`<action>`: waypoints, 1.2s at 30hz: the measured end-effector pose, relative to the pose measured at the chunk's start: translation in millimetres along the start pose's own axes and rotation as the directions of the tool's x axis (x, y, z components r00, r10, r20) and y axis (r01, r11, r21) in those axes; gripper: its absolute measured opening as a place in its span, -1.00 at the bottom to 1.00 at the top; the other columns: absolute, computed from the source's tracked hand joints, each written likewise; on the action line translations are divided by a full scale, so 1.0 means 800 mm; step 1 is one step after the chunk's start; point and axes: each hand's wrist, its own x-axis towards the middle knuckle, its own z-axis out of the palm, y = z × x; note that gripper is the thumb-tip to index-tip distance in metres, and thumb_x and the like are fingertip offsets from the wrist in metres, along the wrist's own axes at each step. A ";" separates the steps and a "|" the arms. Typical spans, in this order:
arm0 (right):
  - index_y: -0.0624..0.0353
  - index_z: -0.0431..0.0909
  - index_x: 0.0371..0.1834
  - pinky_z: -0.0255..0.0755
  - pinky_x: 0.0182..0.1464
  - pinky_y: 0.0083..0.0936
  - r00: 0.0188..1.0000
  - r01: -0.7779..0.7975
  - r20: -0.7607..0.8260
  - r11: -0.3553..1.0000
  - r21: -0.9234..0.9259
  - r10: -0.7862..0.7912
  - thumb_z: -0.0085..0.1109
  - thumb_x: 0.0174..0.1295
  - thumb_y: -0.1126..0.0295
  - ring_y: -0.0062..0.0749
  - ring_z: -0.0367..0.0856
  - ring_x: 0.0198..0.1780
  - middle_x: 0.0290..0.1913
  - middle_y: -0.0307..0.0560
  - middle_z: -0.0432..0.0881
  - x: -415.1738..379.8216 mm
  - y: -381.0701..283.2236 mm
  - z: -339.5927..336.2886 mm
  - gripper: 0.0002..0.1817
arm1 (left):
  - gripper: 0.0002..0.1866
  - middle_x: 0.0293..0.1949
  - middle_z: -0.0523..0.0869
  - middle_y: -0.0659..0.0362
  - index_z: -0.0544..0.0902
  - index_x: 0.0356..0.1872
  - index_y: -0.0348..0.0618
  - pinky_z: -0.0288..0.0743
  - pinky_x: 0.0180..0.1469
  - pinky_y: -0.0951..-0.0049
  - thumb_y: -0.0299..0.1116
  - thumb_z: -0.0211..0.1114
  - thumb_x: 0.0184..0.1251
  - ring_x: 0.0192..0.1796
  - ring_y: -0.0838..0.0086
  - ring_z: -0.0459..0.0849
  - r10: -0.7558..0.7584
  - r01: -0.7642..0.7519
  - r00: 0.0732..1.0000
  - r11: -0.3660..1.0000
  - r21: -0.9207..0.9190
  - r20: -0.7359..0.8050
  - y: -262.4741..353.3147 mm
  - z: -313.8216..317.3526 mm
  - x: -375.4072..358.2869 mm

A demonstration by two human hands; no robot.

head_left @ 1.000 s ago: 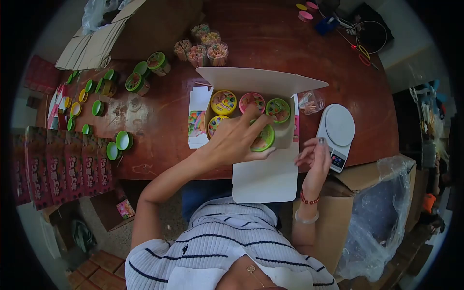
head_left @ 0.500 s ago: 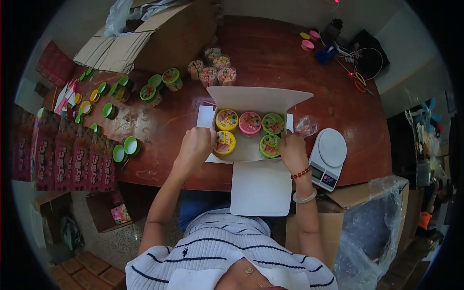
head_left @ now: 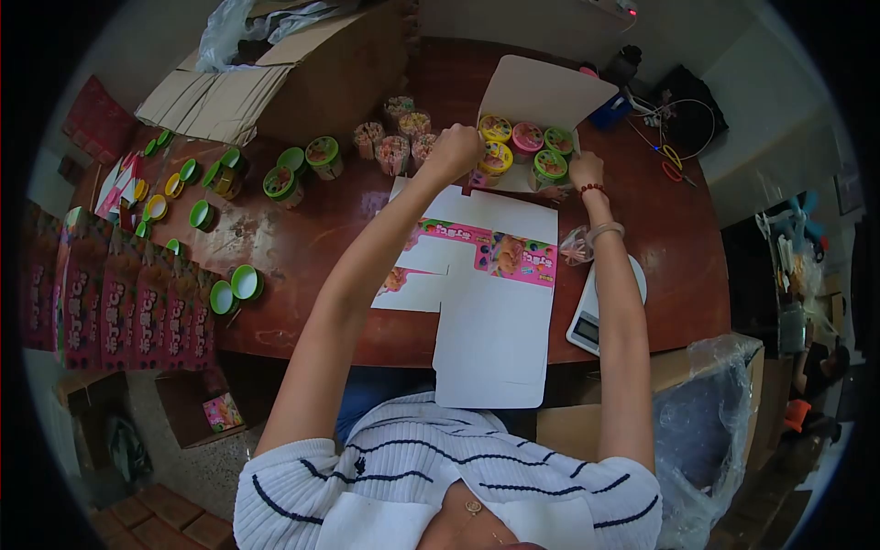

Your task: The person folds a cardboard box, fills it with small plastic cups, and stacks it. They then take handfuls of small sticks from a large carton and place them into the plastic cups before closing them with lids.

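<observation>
A white open box with its lid flap raised stands on the far part of the table. Inside it are several round tubs with yellow, pink and green lids, such as the pink-lidded tub. My left hand is closed on the box's left side, its fingertips partly hidden. At the right side, my right hand grips the box edge. Between my arms lies an unfolded carton, mostly white with pink printed panels, flat and reaching over the table's near edge.
A kitchen scale sits partly under my right forearm, beside a clear cup on its side. Cups of sticks, green-lidded tubs and pink printed boxes are to the left. Scissors lie at far right.
Both hands have moved away from my body with the box of tubs, from near the table's front edge to farther back. The flat carton is now uncovered.
</observation>
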 end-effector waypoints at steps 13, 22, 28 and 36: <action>0.59 0.39 0.09 0.58 -0.53 -0.28 0.931 -0.170 0.366 0.890 0.422 0.004 0.31 0.34 -0.04 -0.18 0.70 -0.48 -0.35 0.19 0.66 -0.236 -0.111 0.056 -0.26 | -0.54 0.10 0.60 -0.30 0.49 0.26 -0.39 0.44 0.23 0.01 -0.32 0.25 0.44 0.18 -0.20 0.56 -0.276 0.260 0.960 0.944 -0.201 -0.053 -0.039 -0.103 -0.298; 0.51 0.47 0.20 0.53 0.20 0.02 0.894 -0.269 0.422 0.934 0.234 0.152 0.30 0.20 -0.10 0.12 0.67 0.09 0.04 0.38 0.68 -0.247 -0.161 0.063 -0.19 | -0.50 0.28 0.58 -0.18 0.44 0.39 -0.41 0.54 0.25 0.25 -0.28 0.18 0.59 0.23 0.15 0.64 -0.481 0.431 0.872 0.676 -0.598 0.086 -0.066 -0.070 -0.369; 0.39 0.64 0.06 0.45 0.29 0.04 0.877 -0.309 0.457 0.903 0.298 0.149 0.32 0.15 -0.06 0.25 0.49 0.30 0.25 0.37 0.57 -0.251 -0.173 0.028 -0.33 | -0.47 0.24 0.60 -0.20 0.44 0.38 -0.44 0.52 0.26 0.24 -0.22 0.17 0.60 0.23 0.12 0.63 -0.483 0.402 0.873 0.631 -0.663 0.069 -0.068 -0.068 -0.368; 0.49 0.63 -0.35 0.57 0.04 -0.06 0.953 -0.045 0.289 0.908 0.417 -0.085 0.27 0.34 0.02 0.20 0.74 -0.15 -0.34 0.38 0.69 -0.294 -0.212 -0.067 -0.44 | -0.39 0.39 0.48 -0.18 0.39 0.46 -0.35 0.34 0.41 0.21 -0.10 0.14 0.62 0.40 0.10 0.48 -0.479 0.347 0.878 0.660 -0.667 -0.017 -0.085 -0.081 -0.376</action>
